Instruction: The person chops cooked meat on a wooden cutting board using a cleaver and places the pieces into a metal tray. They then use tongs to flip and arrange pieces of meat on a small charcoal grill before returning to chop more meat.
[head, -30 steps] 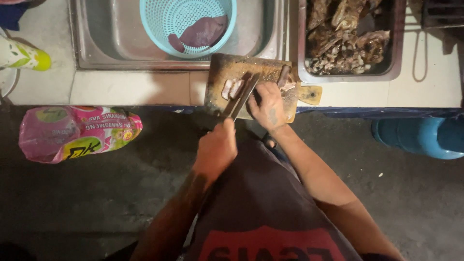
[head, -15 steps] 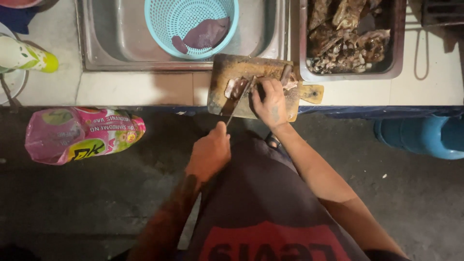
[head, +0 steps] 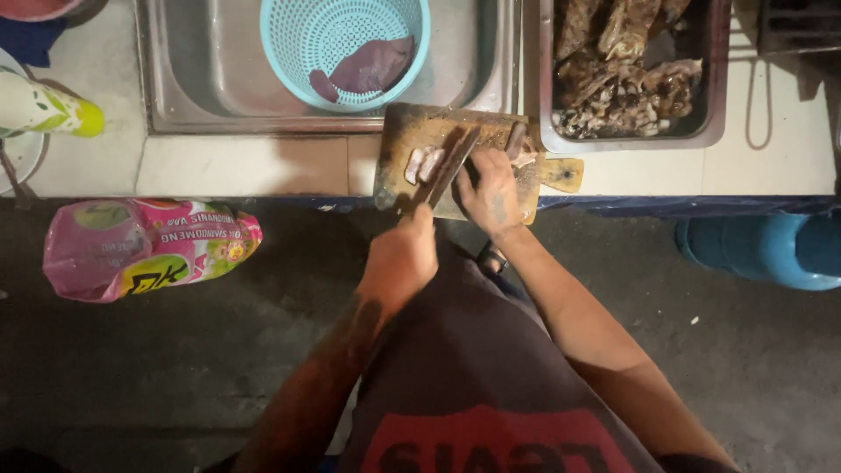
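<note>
Head view, left to right: a green-and-white bottle (head: 39, 107) lies on its side at the desk's (head: 236, 166) far left edge; below it, on the dark floor (head: 175, 368), sits a pink printed bag (head: 144, 248). A steel sink (head: 184, 79) holds a light-blue plastic colander (head: 346, 48) with one dark reddish piece of meat (head: 372, 66) inside, resting against its right wall. The wooden cutting board (head: 412, 131) sits at the desk's front edge, just right of the sink's front corner. The left hand (head: 403, 254) has its grip closed around the handle of a knife (head: 451, 166), blade angled up-right across the board, just right of a few pale cut slices (head: 423, 164). The right hand (head: 491, 188) presses down flat on the meat strip (head: 523, 151) being cut, fingers curled together over it, mostly hiding it. To do this cut well, my judgement: keep fingertips tucked back from the blade, hold the strip steady, and slice with even strokes so pieces match those already cut. Behind the board's right end, a steel tray (head: 543, 105) is filled with dark, grilled-looking meat pieces (head: 626, 79), piled and touching. At far right, a blue plastic barrel (head: 762, 250) lies below desk level.
</note>
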